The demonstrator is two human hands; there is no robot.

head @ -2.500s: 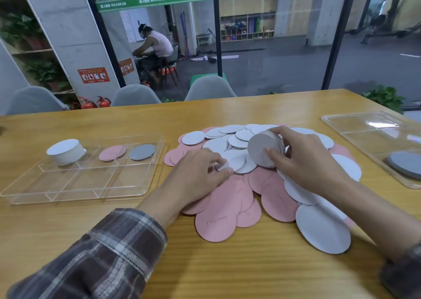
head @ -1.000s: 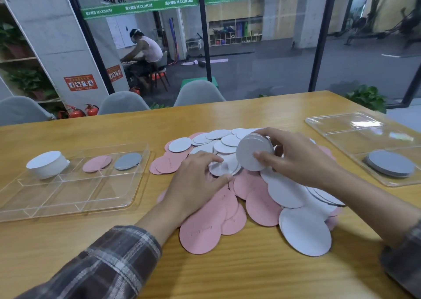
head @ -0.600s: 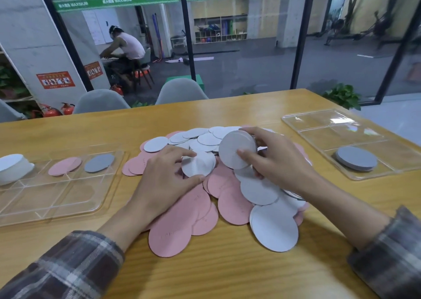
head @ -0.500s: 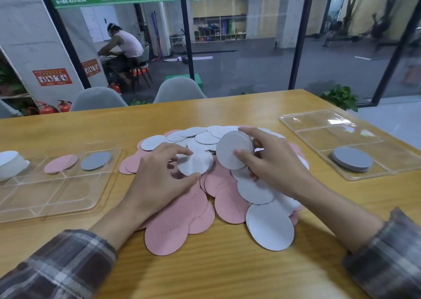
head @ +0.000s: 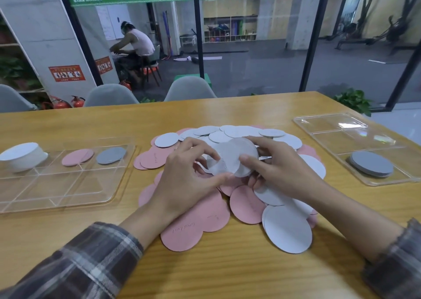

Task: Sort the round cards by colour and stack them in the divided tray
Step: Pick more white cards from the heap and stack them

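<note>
White cards (head: 237, 158) tilted between left hand (head: 182, 184), right hand (head: 281, 173)

Even, fairly dim overhead light. The glossy yellow wooden tabletop (head: 227, 276) shows soft sheen and faint shadows; glare patches mark the clear plastic divided tray (head: 323, 125) at right. Wide-angle distortion bends the edges.

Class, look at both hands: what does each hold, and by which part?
The right hand grips a stack of white cards by its rim; the left hand pinches one white card at its edge.
</note>
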